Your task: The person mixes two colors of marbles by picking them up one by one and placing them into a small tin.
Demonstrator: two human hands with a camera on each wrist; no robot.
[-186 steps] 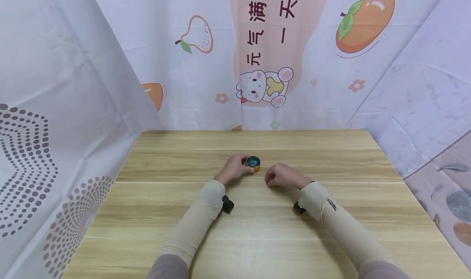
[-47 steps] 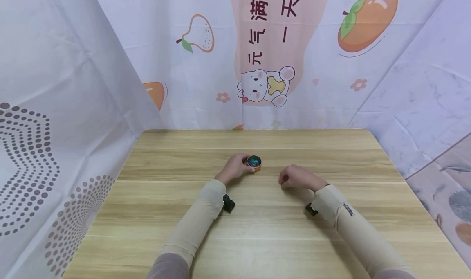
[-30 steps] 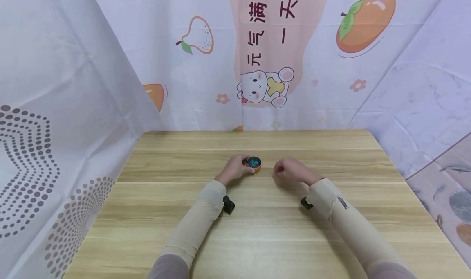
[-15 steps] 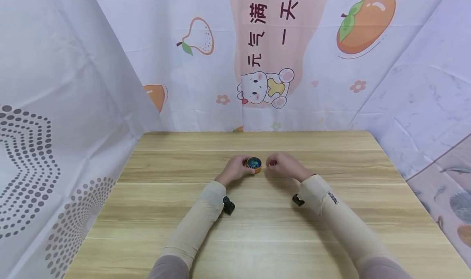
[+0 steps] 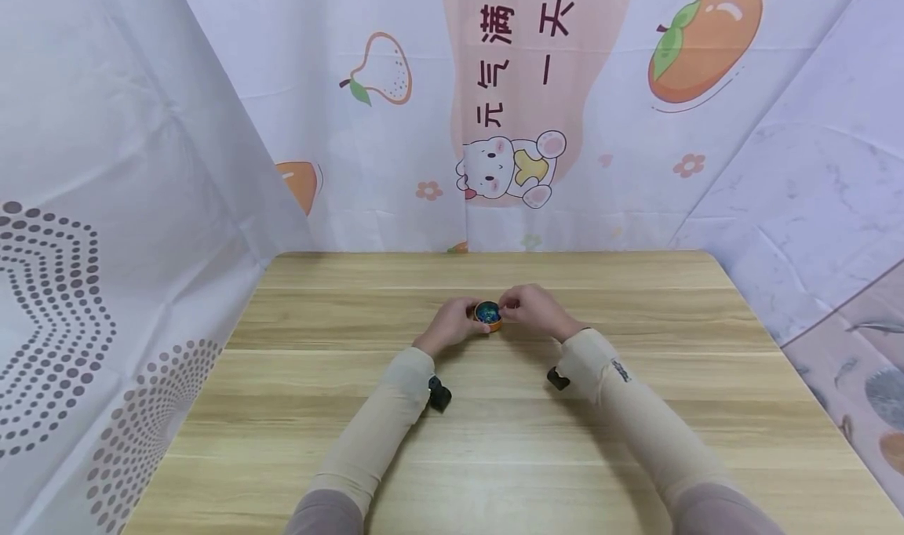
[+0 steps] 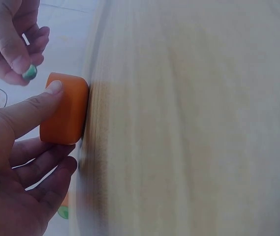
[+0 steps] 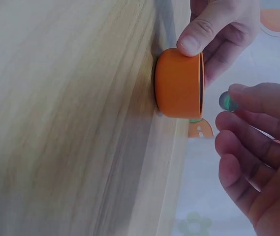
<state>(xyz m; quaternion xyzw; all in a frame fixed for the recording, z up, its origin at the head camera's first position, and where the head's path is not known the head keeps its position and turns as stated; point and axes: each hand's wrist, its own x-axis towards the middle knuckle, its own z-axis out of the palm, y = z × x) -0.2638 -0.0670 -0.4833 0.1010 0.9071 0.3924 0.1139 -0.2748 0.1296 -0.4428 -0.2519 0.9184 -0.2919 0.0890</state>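
Note:
A small round orange cup (image 5: 490,328) stands upright on the table, with shiny blue-green contents (image 5: 487,312) inside that are too small to make out one by one. My left hand (image 5: 450,325) grips the cup from its left side, thumb on the near wall and fingers round the far side. My right hand (image 5: 534,309) is at the cup's right rim. Between its thumb and forefinger it pinches a green glass marble (image 7: 227,101). The left wrist view also shows this marble (image 6: 30,73), held just above the cup's opening and apart from it.
The light wooden table (image 5: 452,456) reaches back to a printed white curtain (image 5: 395,158). Another curtain (image 5: 141,166) hangs along the left side. Each wrist carries a small black camera, such as the left one (image 5: 439,396).
Over the last second and a half my right hand has moved left and slightly away from me, from well right of the cup to its rim. My left hand keeps its grip on the cup.

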